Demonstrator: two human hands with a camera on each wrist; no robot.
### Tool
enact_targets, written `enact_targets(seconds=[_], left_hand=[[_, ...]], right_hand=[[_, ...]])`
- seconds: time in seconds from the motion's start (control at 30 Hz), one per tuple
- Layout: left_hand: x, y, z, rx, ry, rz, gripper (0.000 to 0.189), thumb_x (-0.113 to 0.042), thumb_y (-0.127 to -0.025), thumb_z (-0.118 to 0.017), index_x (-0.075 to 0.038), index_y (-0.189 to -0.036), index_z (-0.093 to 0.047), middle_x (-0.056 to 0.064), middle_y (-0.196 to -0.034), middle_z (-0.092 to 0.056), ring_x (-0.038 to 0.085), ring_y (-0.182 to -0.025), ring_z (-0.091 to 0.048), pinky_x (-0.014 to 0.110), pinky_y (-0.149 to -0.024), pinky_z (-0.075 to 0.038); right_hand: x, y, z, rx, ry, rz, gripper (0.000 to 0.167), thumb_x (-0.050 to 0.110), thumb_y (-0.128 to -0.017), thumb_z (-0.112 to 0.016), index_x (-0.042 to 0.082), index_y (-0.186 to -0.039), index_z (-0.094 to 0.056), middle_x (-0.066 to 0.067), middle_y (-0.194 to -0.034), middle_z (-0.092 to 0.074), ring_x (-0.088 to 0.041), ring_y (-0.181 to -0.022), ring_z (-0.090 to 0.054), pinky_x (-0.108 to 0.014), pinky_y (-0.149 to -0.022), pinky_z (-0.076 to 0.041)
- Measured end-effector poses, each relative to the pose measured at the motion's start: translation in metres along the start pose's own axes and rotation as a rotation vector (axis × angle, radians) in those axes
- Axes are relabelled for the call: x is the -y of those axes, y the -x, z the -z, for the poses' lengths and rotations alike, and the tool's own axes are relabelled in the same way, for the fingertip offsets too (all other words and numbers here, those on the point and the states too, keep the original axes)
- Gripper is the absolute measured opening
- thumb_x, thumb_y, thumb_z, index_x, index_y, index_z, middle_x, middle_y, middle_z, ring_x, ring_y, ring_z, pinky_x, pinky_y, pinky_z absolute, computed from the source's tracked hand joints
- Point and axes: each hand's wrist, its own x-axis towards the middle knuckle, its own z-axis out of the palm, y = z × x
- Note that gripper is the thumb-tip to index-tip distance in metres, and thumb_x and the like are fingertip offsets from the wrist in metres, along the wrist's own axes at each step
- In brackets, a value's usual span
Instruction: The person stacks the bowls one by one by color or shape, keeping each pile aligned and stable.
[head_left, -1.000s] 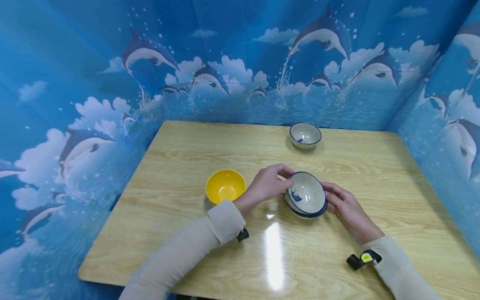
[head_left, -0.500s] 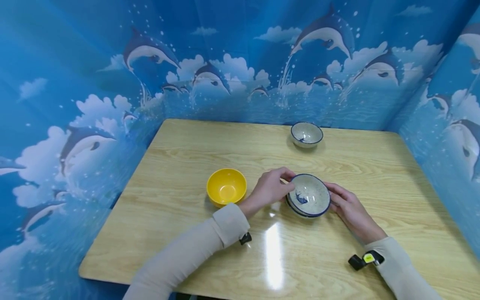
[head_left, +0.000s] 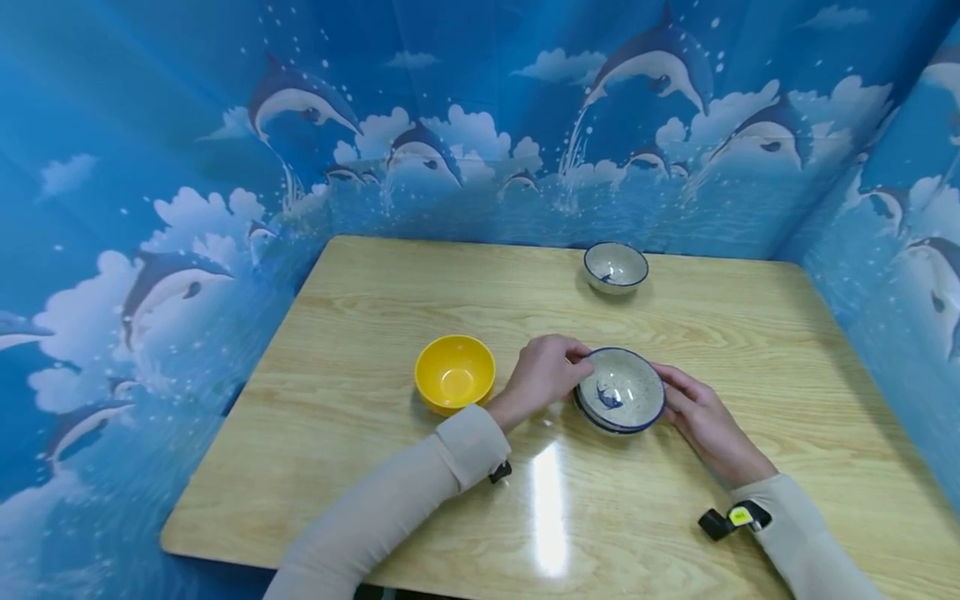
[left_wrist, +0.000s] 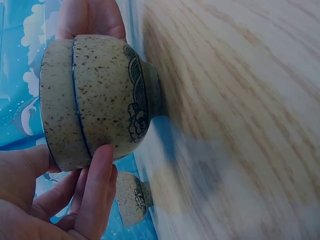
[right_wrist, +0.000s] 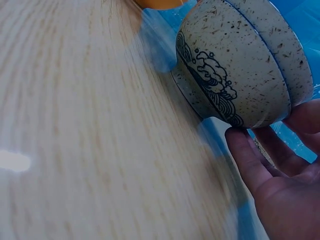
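Observation:
Two speckled grey-white bowls with blue rims stand nested near the table's middle, the upper bowl (head_left: pixel 624 385) sitting inside the lower bowl (left_wrist: pixel 107 95). My left hand (head_left: pixel 546 372) holds the stack's left side, thumb at the upper rim and fingers against the lower bowl's wall. On the opposite side my right hand (head_left: pixel 701 421) grips the stack, its thumb by the upper bowl and fingertips (right_wrist: pixel 240 142) under the lower bowl's side. A dark blue wave pattern marks the lower bowl's outside. The foot of the stack is at or very near the tabletop.
A yellow bowl (head_left: pixel 455 375) stands to the left, close to my left forearm. Another speckled bowl (head_left: pixel 615 267) stands near the back edge of the wooden table (head_left: pixel 360 308). Blue dolphin-print cloth (head_left: pixel 465 108) hangs behind and at both sides.
The upper bowl was tilted in the lower one and now sits more level in it. Both hands have kept their hold, shifting slightly with it.

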Motion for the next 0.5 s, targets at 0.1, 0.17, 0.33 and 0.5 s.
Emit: enact_targets(seconds=[0.1, 0.17, 0.33, 0.5], left_hand=[[-0.0008, -0.0017, 0.0002, -0.013, -0.056, -0.014, 0.024, -0.022, -0.103, -0.076, -0.017, -0.125, -0.082, -0.003, -0.115, -0.081, 0.005, -0.085, -0.067, 0.018, -0.076, -0.059], [-0.0012, -0.0025, 0.0005, -0.023, -0.091, -0.022, 0.023, -0.024, -0.103, -0.076, -0.019, -0.124, -0.083, -0.004, -0.116, -0.082, 0.006, -0.092, -0.067, 0.02, -0.083, -0.059], [0.0002, -0.0029, 0.0013, -0.024, -0.1, -0.027, 0.023, -0.026, -0.102, -0.075, -0.02, -0.123, -0.083, -0.006, -0.116, -0.082, 0.008, -0.099, -0.068, 0.025, -0.09, -0.059], [0.0072, -0.001, 0.0005, 0.015, 0.009, -0.016, 0.025, -0.026, -0.106, -0.072, -0.019, -0.128, -0.081, -0.006, -0.116, -0.078, 0.007, -0.097, -0.067, 0.022, -0.085, -0.059]], right_hand=[[0.0013, 0.0001, -0.0003, -0.001, -0.004, -0.004, 0.046, 0.024, -0.118, -0.049, 0.008, -0.162, -0.049, 0.023, -0.139, -0.063, 0.006, -0.124, -0.062, -0.015, -0.1, -0.058], [0.0019, -0.0003, -0.0006, -0.001, 0.0, -0.005, 0.048, 0.023, -0.118, -0.049, 0.006, -0.163, -0.047, 0.024, -0.139, -0.062, 0.006, -0.124, -0.063, -0.016, -0.1, -0.058], [0.003, -0.0011, -0.0008, -0.009, 0.016, -0.014, 0.049, 0.023, -0.118, -0.048, 0.004, -0.164, -0.046, 0.025, -0.138, -0.062, 0.006, -0.123, -0.063, -0.016, -0.099, -0.059], [0.0034, -0.0019, -0.0007, -0.014, 0.002, -0.017, 0.046, 0.021, -0.118, -0.048, 0.007, -0.162, -0.049, 0.024, -0.137, -0.064, 0.005, -0.122, -0.063, -0.017, -0.098, -0.059]])
